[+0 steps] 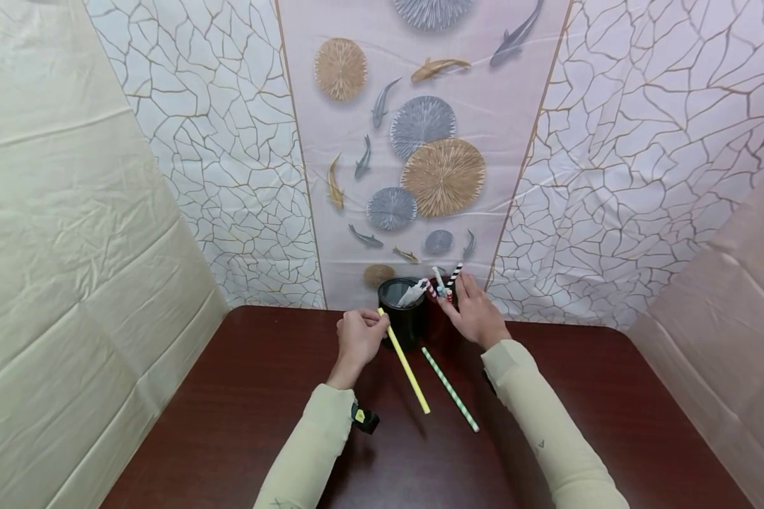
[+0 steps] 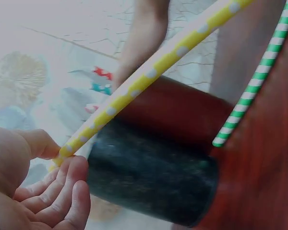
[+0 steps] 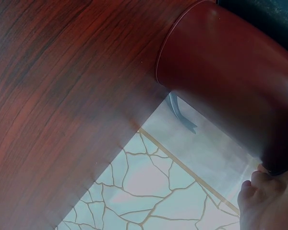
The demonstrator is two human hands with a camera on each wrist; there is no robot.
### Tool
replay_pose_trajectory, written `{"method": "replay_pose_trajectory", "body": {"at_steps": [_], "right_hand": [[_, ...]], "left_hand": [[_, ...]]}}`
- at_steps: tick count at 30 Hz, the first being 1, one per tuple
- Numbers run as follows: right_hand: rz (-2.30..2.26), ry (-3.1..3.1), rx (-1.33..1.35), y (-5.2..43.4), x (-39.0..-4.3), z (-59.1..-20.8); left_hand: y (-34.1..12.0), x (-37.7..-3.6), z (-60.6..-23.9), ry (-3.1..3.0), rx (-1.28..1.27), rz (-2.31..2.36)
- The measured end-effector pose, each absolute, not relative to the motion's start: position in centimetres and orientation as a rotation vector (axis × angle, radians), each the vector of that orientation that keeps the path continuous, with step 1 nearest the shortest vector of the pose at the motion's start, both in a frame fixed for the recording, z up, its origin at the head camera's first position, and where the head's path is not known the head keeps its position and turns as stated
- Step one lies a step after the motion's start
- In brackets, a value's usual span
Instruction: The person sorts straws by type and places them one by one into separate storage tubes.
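Note:
My left hand (image 1: 360, 336) pinches a yellow paper straw with white dots (image 1: 407, 369) by its upper end, thumb against fingertips. The straw slants down toward me, in front of a black cylindrical cup (image 2: 153, 172). My right hand (image 1: 476, 311) holds the rim of a dark red cup (image 3: 225, 72), thumb on the near side and fingers at the far right. Several striped straws, one a black-and-white straw (image 1: 455, 274), stick out of the red cup. In the right wrist view only curled fingers (image 3: 261, 189) show at the cup's rim.
A green-and-white striped straw (image 1: 450, 389) lies on the dark wooden table (image 1: 242, 424) in front of the cups. Something whitish (image 1: 412, 293) stands in the black cup. A patterned cloth backdrop (image 1: 414, 233) hangs right behind the cups.

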State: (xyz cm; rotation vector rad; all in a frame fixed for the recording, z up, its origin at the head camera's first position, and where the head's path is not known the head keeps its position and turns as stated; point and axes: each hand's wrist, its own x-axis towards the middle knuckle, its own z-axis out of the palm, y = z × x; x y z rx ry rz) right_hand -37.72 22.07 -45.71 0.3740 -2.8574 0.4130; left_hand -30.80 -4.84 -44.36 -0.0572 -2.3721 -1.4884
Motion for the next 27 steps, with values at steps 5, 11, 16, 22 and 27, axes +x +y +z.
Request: {"method": "replay_pose_trajectory", "body": {"at_steps": [5, 11, 16, 22, 27], "right_hand": [[0.414, -2.844, 0.380, 22.0, -37.8, -45.6], [0.417, -2.834, 0.393, 21.9, -37.7, -45.6], [0.406, -2.826, 0.397, 21.9, -37.6, -45.5], [0.402, -2.850, 0.380, 21.9, -37.5, -45.5], [0.395, -2.878, 0.366, 21.9, -37.3, -45.4]], "left_hand": [[-5.5, -31.2, -42.4, -2.290, -0.073, -1.475], [-5.9, -31.5, -39.5, -2.214, -0.097, -1.475], [-5.8, -31.7, -36.8, -2.173, -0.109, -1.418], [-5.3, -31.8, -33.9, -2.109, -0.179, -1.364], [-4.8, -32.2, -31.5, -2.045, -0.257, -1.352]]}}
